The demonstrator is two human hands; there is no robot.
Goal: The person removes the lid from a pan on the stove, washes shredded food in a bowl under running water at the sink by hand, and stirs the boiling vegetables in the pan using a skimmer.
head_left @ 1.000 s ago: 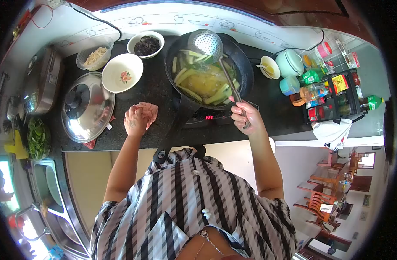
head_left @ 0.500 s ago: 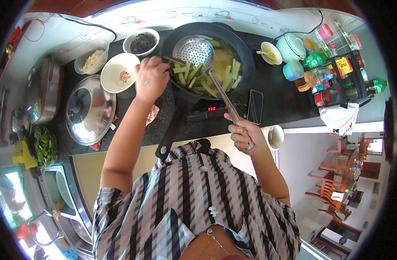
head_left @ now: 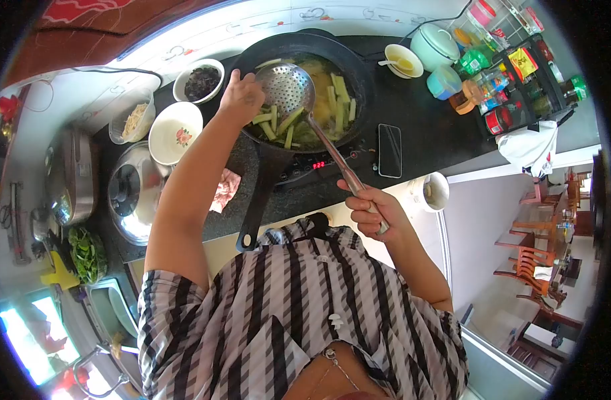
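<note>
Two bare hands of yours are at the cooking, the left at the far end of an outstretched arm, the right closer to your body. Your right hand (head_left: 375,210) is wrapped around the handle of a perforated metal skimmer (head_left: 287,88), whose round head lies within the left half of the dark wok (head_left: 363,83). Your left hand (head_left: 244,97) is at the wok's left rim, right beside the skimmer's head; you cannot be told from here whether its fingers grip anything or touch the rim. Green vegetable sticks (head_left: 339,100) sit in yellowish liquid in the wok, some to the right and others just nearer than the skimmer's head. The wok's long handle (head_left: 259,193) points toward you, left of a lit red display (head_left: 318,165). To the right of that display lies a dark phone (head_left: 389,151). On the left, a bowl of dark food (head_left: 179,91) stands farthest, with a flower-patterned bowl (head_left: 164,137) nearer. A domed lid (head_left: 137,200) rests nearer still, partly behind your left arm, and a crumpled pink cloth (head_left: 225,190) lies between that arm and the wok's handle.
</note>
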